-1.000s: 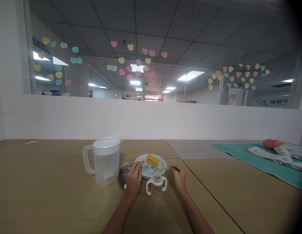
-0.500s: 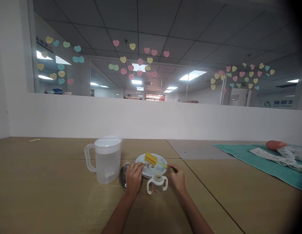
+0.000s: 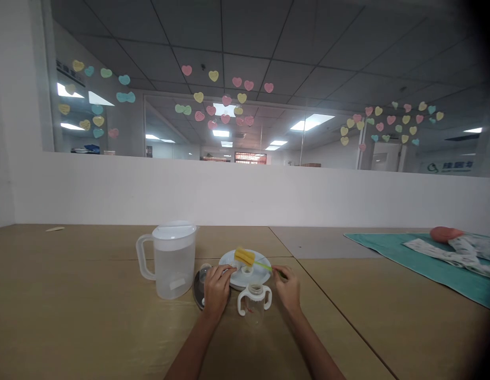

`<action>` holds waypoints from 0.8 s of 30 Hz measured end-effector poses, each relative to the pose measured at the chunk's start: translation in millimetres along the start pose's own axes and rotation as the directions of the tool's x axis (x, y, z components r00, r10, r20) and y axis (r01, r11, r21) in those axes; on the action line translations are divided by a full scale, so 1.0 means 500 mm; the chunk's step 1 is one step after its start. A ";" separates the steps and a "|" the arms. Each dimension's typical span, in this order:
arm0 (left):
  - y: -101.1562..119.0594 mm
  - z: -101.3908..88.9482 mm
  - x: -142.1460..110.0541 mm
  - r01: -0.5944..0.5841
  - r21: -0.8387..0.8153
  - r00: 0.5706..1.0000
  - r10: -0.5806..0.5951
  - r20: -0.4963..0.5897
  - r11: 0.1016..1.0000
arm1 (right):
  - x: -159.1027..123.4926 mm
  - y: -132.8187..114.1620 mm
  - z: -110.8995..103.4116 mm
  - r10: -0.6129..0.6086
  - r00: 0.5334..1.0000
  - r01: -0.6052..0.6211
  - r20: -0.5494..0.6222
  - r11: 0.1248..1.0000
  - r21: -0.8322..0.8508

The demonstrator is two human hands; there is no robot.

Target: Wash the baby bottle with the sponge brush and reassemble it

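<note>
My right hand (image 3: pixel 287 287) is closed around the green handle of a bottle brush (image 3: pixel 245 256) with a yellow sponge head. The sponge head is over a white plate (image 3: pixel 264 277), where a small white ring (image 3: pixel 247 271) also shows. At the plate's left edge, my left hand (image 3: pixel 218 287) has its fingers drawn together; a small translucent piece shows by the fingertips, too unclear to name. Between my wrists stands a clear baby bottle (image 3: pixel 255 306), upright and uncapped, with two white handles. Partly behind my left hand lies a dark round dish (image 3: pixel 198 296) holding a clear dome-shaped cap (image 3: pixel 204 273).
A lidded translucent pitcher (image 3: pixel 174 269) with liquid stands left of the dish. On the right, a green cloth (image 3: pixel 381 245) bears a patterned fabric (image 3: pixel 438 253) and a reddish rounded object (image 3: pixel 445 234). A wall with a window (image 3: pixel 245 195) closes off the table's far side.
</note>
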State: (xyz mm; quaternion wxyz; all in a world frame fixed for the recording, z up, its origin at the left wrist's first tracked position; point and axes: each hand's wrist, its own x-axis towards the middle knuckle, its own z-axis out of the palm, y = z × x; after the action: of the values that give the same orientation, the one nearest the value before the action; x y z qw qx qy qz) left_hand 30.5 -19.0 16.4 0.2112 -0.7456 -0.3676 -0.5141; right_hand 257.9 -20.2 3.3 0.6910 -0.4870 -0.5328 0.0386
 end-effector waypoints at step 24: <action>-0.007 0.011 -0.007 0.048 -0.050 0.999 -0.048 0.007 0.998 | 0.013 -0.006 -0.006 0.299 0.951 -0.309 0.076 0.915 0.261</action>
State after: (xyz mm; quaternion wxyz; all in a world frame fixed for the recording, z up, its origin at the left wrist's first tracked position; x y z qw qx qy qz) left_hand 30.6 -14.1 10.9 0.1790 -0.7430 -0.3732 -0.5260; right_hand 261.8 -19.9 9.8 0.7271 -0.4646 -0.4522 0.2260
